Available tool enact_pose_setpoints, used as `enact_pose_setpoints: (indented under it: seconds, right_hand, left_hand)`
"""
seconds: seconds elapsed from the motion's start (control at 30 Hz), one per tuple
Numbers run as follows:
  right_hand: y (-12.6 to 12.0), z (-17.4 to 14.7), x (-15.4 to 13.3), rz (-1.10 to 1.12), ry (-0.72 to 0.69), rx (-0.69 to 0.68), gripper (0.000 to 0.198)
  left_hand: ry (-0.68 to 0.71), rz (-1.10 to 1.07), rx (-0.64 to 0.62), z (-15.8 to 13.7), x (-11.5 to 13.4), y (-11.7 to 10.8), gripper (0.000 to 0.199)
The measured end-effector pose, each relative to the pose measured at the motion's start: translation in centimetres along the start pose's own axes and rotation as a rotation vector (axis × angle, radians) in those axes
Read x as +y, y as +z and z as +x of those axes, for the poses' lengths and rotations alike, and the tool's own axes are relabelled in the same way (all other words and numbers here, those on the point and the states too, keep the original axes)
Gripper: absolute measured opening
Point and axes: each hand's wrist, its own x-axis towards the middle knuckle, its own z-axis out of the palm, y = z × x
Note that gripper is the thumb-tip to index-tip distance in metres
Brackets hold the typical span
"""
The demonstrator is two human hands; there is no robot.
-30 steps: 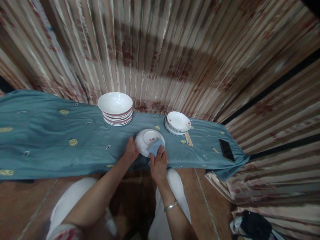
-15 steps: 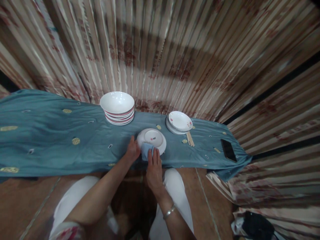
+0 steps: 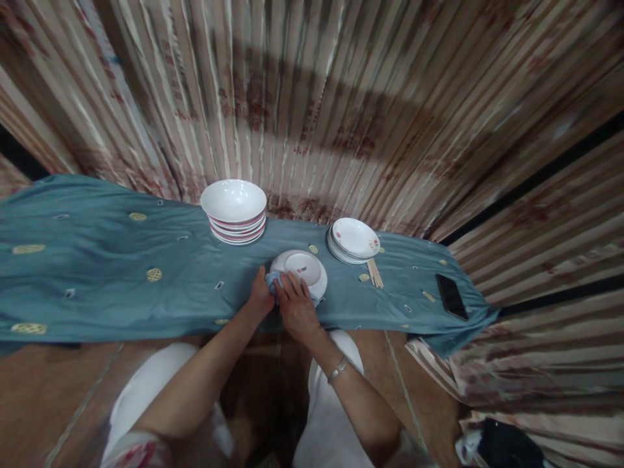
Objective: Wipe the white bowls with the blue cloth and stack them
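The left hand (image 3: 263,294) grips the left edge of an upside-down white bowl (image 3: 316,274), and the right hand (image 3: 298,309) presses on it over a blue rag (image 3: 273,277), though I can't tell if it grips the rag. The bowl is near the front of the cloth-covered worktop (image 3: 107,279). Behind are a big white bowl (image 3: 234,198) on stacked dishes (image 3: 238,234), flowery plates (image 3: 355,239), chopsticks (image 3: 375,273) and, farther right, a black phone (image 3: 451,296).

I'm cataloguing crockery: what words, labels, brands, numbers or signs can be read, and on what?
No text is readable.
Reddish mark on the upturned round white ceramic dish: too small.
Printed rectangles on the blue-green patterned cloth: too small.
Script-like marks on the pleated beige curtain: too blurred.
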Motion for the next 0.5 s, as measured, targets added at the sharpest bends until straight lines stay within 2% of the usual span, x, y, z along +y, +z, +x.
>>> enact_pose_setpoints:
  seconds: [0.1,0.17,0.37,0.5]
  right_hand:
    - [-0.5,1.5,0.5,0.025,-0.013,-0.034,0.050]
    - [-0.7,2.5,0.8,0.036,0.006,-0.054,0.048]
    - [-0.7,5.0,1.7,0.038,0.103,-0.064,0.050]
    - [-0.7,6.0,2.4,0.028,0.127,-0.106,0.053]
  left_hand:
    - [0.073,0.017,0.049,0.0,-0.1,0.1,0.038]
    - [0.095,0.005,0.036,-0.2,-0.2,0.3,0.037]
    - [0.068,-0.016,-0.126,-0.8,-0.2,0.5,0.051]
    - [0.042,0.003,-0.177,-0.7,-0.2,0.4,0.056]
